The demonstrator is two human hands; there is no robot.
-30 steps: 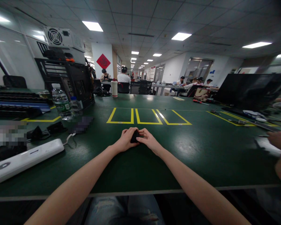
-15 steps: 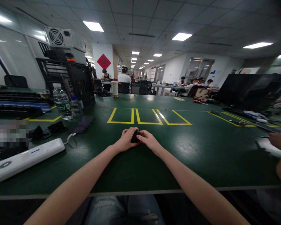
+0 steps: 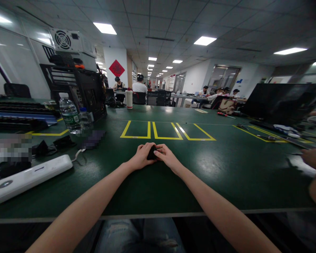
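Observation:
A small black object (image 3: pixel 151 153) is held between my two hands, just above or on the green table (image 3: pixel 158 189); its exact kind I cannot make out. My left hand (image 3: pixel 142 156) is closed around its left side, with fingers over the top. From the other side my right hand (image 3: pixel 166 157) pinches it, thumb and fingertips against its right face. Both hands partly hide it. Yellow tape outlines (image 3: pixel 168 137) lie on the table just beyond my hands.
At left are a white power-strip-like device (image 3: pixel 31 179), water bottle (image 3: pixel 68 114) and open computer case (image 3: pixel 86 93). A white cup (image 3: pixel 129 99) stands at the back. At right are a dark monitor (image 3: pixel 281 105), a screwdriver (image 3: pixel 225 115) and another person's hand (image 3: pixel 314 159).
My hands stay in nearly the same place around the black object, with only a slight shift of the fingers. The other person's arm at right has moved slightly left.

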